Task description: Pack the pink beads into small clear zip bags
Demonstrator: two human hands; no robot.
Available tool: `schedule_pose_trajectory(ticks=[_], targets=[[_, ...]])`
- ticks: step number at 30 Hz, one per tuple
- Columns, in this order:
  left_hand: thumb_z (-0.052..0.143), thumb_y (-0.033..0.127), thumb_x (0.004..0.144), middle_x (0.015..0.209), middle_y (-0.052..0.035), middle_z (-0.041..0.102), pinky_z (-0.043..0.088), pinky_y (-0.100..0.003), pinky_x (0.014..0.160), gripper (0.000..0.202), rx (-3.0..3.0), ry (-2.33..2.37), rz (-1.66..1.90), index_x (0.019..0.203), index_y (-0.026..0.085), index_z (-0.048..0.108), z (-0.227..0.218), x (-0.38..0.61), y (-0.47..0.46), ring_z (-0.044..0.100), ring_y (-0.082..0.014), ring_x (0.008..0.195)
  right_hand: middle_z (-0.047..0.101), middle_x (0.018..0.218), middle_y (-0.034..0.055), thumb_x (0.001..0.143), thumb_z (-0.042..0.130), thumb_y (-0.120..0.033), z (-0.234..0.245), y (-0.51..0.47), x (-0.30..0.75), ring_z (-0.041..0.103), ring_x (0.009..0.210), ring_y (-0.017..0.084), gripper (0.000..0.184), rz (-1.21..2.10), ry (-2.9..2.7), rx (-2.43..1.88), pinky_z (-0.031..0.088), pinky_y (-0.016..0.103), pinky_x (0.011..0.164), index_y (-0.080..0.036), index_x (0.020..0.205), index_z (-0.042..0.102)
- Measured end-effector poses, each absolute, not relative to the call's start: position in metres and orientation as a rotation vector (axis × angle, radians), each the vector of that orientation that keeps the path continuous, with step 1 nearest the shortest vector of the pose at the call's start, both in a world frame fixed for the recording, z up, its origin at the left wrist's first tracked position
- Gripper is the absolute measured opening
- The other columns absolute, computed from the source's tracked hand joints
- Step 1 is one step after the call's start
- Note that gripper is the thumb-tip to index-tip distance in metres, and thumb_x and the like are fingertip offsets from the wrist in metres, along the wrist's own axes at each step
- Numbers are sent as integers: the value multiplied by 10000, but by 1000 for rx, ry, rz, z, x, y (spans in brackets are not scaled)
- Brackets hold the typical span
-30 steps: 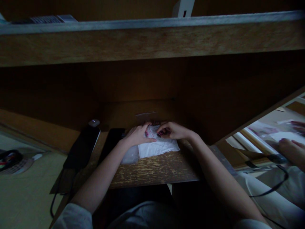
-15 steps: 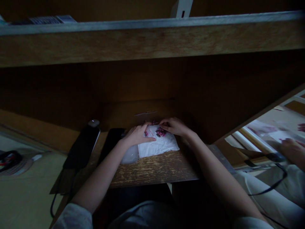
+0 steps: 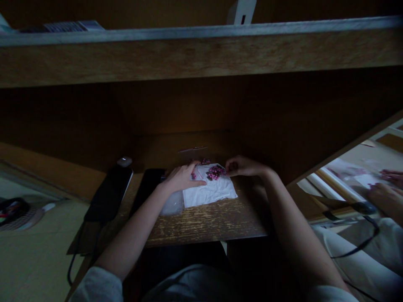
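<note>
- Well, the left hand rests palm down on the near-left part of a white sheet, paper or cloth, fingers spread and reaching toward the middle; it grips nothing that shows.
- The right hand lies apart from it, curled, with its fingertips just beside a cluster of small magenta pieces; whether they pinch anything is too small to tell.
- That cluster sits on the upper part of the white sheet, between the hands. One small piece lies by the left fingers, and a few more lie at the sheet's far edge.
- A clear plastic bag lies under the sheet's left edge, below the left wrist.
- Grey sleeves cover both arms above the wrists.
- The sheet lies on a worn wooden desk.
- To the left stand a black phone and a larger black tablet, with a small pale object beyond them.
- A wooden shelf spans the view above.
- At far right, apart from the person's own, another pair of hands appears past a dark cord.
</note>
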State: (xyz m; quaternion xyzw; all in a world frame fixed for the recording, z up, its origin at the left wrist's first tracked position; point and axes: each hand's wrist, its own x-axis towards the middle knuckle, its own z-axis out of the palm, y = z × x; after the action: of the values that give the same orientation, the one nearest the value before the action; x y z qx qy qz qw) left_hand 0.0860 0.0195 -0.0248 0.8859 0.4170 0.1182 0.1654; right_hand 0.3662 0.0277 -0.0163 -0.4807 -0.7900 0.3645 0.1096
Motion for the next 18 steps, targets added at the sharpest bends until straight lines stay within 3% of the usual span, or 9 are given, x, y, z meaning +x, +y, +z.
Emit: schedule_pose_trajectory(ticks=[18], targets=[[591,609,722,924,-62,660,441,-290,614,725,2549,1186,343,1296,206,407,-26,86,20,633,-216,750,661,777,50,732,639,-430,-12,27,361,570,721,165,278,1061,-2279,-1371,406,269,648,-165,805,679]])
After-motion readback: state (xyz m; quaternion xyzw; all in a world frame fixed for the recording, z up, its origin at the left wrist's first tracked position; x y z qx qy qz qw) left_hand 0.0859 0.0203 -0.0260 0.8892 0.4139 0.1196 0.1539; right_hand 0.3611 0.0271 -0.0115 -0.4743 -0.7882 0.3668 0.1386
